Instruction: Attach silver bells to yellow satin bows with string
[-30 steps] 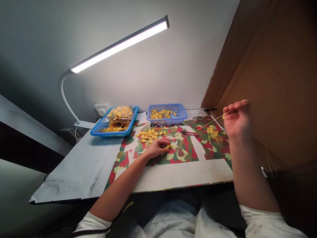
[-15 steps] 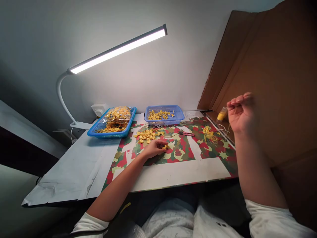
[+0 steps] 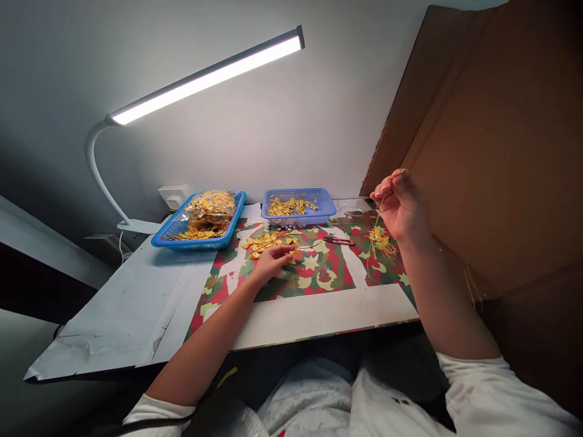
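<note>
The person's left hand (image 3: pixel 273 260) lies low on the camouflage-patterned mat (image 3: pixel 332 267), fingers curled loosely down at the near edge of a loose pile of small yellow bows (image 3: pixel 266 241); whether it pinches one of them cannot be told, since the fingertips blur into the pile. The right hand (image 3: pixel 399 203) is raised above the right side of the table, its thumb and fingers pinched together on a thin yellow thread (image 3: pixel 377 220) that drops toward a tangle of yellow thread scraps (image 3: pixel 380 243) lying on the mat just below. Between the two hands, farther back, lie red-handled snips (image 3: pixel 339 241). At the far edge of the mat stands a small blue basket (image 3: pixel 297 208) with more yellow bows in it (only a shallow layer), and to its left a larger blue tray (image 3: pixel 200 226) holding a clear bag stuffed with yellow pieces. A white desk lamp (image 3: pixel 204 79) is lit overhead, and a brown cardboard panel (image 3: pixel 492 145) walls the right side.
</note>
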The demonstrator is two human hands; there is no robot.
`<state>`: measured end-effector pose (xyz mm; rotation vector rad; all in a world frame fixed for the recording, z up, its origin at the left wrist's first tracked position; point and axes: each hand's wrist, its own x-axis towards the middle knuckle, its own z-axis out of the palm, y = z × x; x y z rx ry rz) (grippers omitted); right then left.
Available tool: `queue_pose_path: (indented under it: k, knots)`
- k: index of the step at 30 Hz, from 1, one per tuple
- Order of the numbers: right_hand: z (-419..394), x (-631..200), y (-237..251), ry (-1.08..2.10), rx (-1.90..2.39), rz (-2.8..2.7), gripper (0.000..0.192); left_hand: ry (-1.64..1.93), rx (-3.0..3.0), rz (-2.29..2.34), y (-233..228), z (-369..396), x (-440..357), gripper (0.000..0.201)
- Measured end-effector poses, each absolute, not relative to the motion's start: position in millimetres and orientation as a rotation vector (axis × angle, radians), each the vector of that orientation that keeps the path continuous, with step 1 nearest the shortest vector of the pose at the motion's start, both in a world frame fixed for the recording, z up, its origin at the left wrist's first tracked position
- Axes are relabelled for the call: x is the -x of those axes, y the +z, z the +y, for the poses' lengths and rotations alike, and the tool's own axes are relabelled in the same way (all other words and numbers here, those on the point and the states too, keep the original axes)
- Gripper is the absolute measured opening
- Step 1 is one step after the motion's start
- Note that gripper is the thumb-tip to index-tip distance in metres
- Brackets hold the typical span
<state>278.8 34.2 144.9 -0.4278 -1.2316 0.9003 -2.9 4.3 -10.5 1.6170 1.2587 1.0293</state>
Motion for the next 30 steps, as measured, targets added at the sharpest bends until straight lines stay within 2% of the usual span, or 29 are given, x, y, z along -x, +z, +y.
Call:
queue_pose_path:
  k: [5,11,16,20,22,27,30]
  knots:
    - [31,-264,155,0.914,0.418,-1.274,0.027,0.970,-1.951,1.283,-10,1,-1,0.014]
    - [31,-238,161,0.977,0.471,-1.342,0.026,1.002,-2.244,1.360,-7,2,3,0.018]
    - [40,-211,142,1.125,0.432,-1.368,0.026,1.038,-2.637,1.446,-2,-11,-11,0.023]
    - [50,-193,123,1.239,0.441,-1.393,0.029,0.674,-2.934,0.818,4,-22,-49,0.039]
    - [54,-188,118,1.259,0.464,-1.407,0.031,0.599,-3.027,0.635,7,-20,-70,0.038]
    - [57,-192,121,1.192,0.565,-1.419,0.027,0.251,-3.025,0.816,10,-4,-100,0.030]
    - [60,-200,125,1.158,0.556,-1.400,0.024,0.194,-2.929,0.939,6,1,-102,0.020]
